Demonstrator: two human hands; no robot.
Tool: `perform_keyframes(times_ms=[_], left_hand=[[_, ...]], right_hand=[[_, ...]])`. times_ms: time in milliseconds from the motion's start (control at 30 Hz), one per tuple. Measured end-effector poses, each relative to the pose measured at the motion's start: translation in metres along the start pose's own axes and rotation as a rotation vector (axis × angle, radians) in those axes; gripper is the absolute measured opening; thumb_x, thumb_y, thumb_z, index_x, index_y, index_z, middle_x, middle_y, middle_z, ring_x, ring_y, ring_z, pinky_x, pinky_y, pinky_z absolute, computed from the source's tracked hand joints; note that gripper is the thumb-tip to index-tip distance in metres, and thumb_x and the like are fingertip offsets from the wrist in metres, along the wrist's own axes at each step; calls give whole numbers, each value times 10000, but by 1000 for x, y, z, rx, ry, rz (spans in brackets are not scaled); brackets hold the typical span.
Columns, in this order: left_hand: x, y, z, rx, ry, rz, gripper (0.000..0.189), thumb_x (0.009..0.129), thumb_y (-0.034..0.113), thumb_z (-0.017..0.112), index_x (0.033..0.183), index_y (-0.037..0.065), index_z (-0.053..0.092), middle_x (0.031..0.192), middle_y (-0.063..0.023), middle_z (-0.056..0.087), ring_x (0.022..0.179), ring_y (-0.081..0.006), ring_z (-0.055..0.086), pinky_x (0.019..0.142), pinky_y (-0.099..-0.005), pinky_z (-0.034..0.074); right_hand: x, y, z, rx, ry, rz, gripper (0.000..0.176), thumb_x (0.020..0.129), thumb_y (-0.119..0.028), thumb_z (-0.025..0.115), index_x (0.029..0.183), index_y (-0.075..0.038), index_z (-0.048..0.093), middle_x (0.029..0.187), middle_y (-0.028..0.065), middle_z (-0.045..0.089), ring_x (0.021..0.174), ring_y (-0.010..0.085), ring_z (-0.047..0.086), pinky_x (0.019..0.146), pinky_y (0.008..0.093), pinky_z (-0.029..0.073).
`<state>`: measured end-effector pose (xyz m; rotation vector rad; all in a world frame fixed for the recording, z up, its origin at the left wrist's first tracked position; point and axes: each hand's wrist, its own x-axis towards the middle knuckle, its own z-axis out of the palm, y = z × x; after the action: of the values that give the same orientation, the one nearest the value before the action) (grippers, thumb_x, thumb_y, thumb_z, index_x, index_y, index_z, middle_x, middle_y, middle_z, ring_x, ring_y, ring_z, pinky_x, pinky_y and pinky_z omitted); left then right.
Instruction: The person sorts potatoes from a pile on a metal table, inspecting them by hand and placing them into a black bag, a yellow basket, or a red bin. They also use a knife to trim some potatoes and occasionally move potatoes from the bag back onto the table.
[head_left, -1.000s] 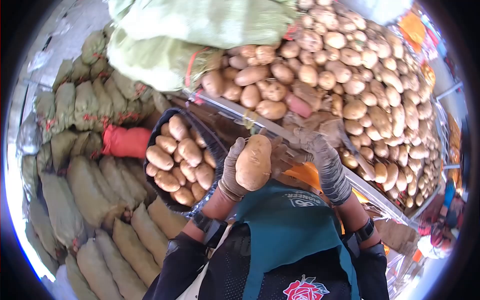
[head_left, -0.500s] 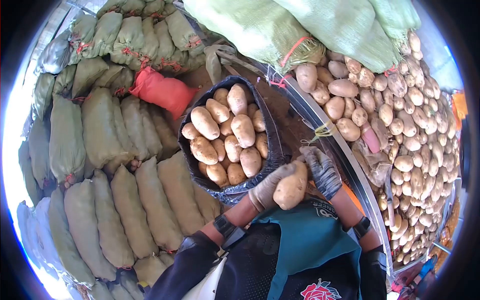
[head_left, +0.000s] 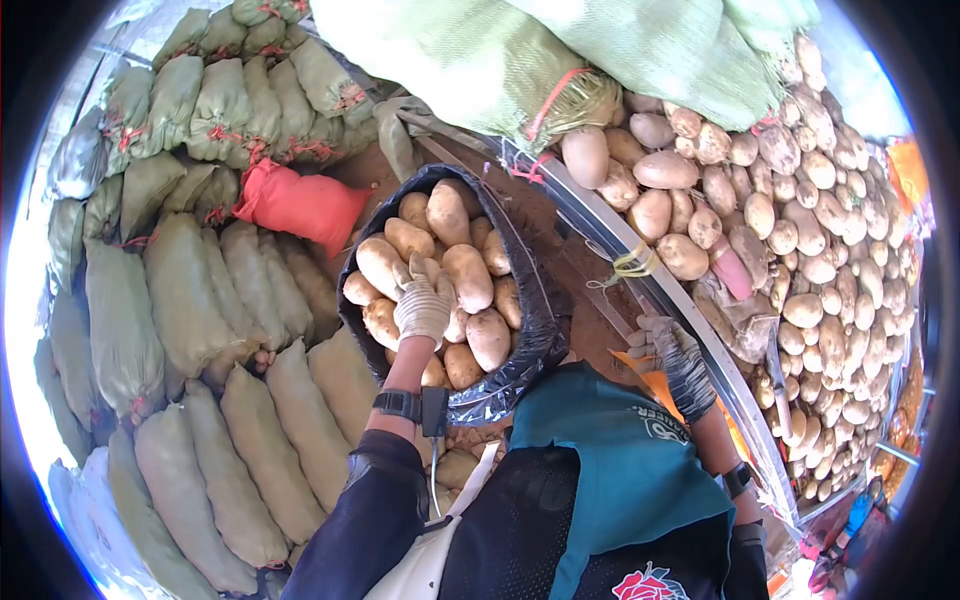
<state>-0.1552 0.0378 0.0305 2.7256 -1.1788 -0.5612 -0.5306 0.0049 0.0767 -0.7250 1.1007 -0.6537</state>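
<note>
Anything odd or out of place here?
Two colour outliers: one pink tuber lies among the brown potatoes at right, and one red sack sits among the green sacks. No spill or damage visible; the black bag stands upright, full.

Piled green sacks (head_left: 190, 290) (w/ one red sack (head_left: 300, 205)), bright daylight.

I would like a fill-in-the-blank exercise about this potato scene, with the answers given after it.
The left hand lies on potatoes inside a ___ bag.
Among the green sacks, one sack is ___.
The right hand, like the left, wears a ___.
Missing words: black; red; glove.
</note>
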Motion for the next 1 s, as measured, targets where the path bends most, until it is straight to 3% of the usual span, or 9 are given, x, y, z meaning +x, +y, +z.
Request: perform_keyframes(times_ms=[167,233,300,333,467,700,800,900,1000], left_hand=[[7,-10,6,64,95,90,750,925,453,480,1525,64,252,1537,-319,235,1346,-489,375,1048,-473,430],[5,6,-9,-69,-156,-72,714,935,418,473,1499,25,280,1502,-329,301,1339,-502,373,1030,-490,432],[37,-46,45,1318,38,739,390,912,160,533,1290,69,565,1259,-145,587,1250,-363,507,1041,-636,340],[27,-28,34,1266,-66,617,342,924,181,540,1244,74,595,1244,-152,583,1238,-361,512,1059,-570,348],[36,-40,22,214,-103,27,835,946,550,415,1545,46,125,1204,-282,615,1028,-407,645,807,-503,545],[-28,31,28,136,429,171,416,977,279,506,1290,6,536,1100,-190,577,923,-317,587,844,-393,502],[-68,72,43,421,484,286,555,982,363,506,1372,-26,444,1143,-208,565,868,-317,589,723,-404,526],[-106,117,66,-4,540,783,540,947,89,559,1449,15,376,1441,-186,437,1356,-322,386,1121,-409,326],[-170,181,64,-165,438,875,584,901,53,602,1445,33,391,1493,-217,381,1396,-379,333,1163,-453,268]], right_hand=[[-15,13,-35,-47,99,-27,392,985,-369,583,1208,-46,585,964,65,662,835,106,641,665,208,516],[-19,29,-54,-139,114,-51,488,998,-447,520,1254,-33,551,1025,127,685,844,190,684,680,308,575],[-31,30,-58,-241,84,-222,421,996,-405,540,1222,-52,578,988,96,677,834,185,677,669,296,567],[-33,33,-66,-170,101,-157,384,1001,-379,539,1206,-59,590,958,72,666,839,171,663,679,286,560],[-73,46,-106,-220,129,-334,427,1008,-375,531,1284,-50,548,1027,70,659,944,161,638,815,289,524],[-189,32,-204,-145,401,-270,401,968,-255,614,1290,-28,539,1069,75,665,951,151,640,833,291,525],[-223,38,-279,-551,831,-357,461,889,-209,693,1281,-19,543,1041,116,665,882,206,646,802,330,527],[-244,19,-317,-1011,1069,-297,606,793,-191,752,1323,-28,508,1164,192,610,939,323,642,860,416,520],[-229,36,-338,-1158,1024,-163,743,726,-219,782,1376,-49,464,1373,231,481,1171,404,540,991,455,468]])
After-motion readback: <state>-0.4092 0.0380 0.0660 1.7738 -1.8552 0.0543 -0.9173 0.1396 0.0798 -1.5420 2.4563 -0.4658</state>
